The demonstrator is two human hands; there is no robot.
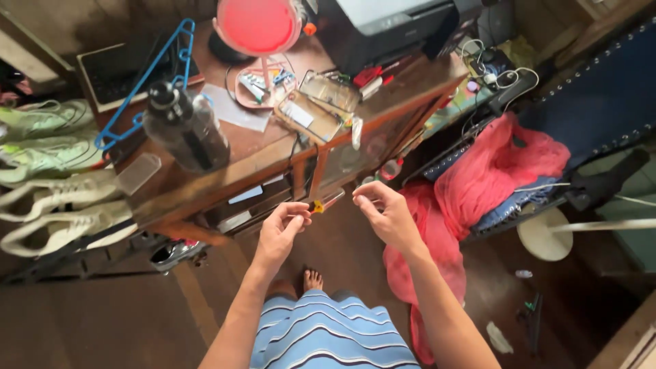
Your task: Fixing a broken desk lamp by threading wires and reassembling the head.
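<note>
My left hand is held in front of a wooden desk, its fingers pinched on a small tool with a yellow and red handle and a thin metal tip. Close to its right, my right hand has thumb and fingers pinched together near the tool's tip; whether it holds something tiny I cannot tell. Both hands hover above the dark wooden floor, over my bare foot.
On the desk stand a dark water bottle, a blue hanger, a pink round mirror, a clear plastic box and a printer. White sneakers sit left. Pink cloth drapes right, beside a fan base.
</note>
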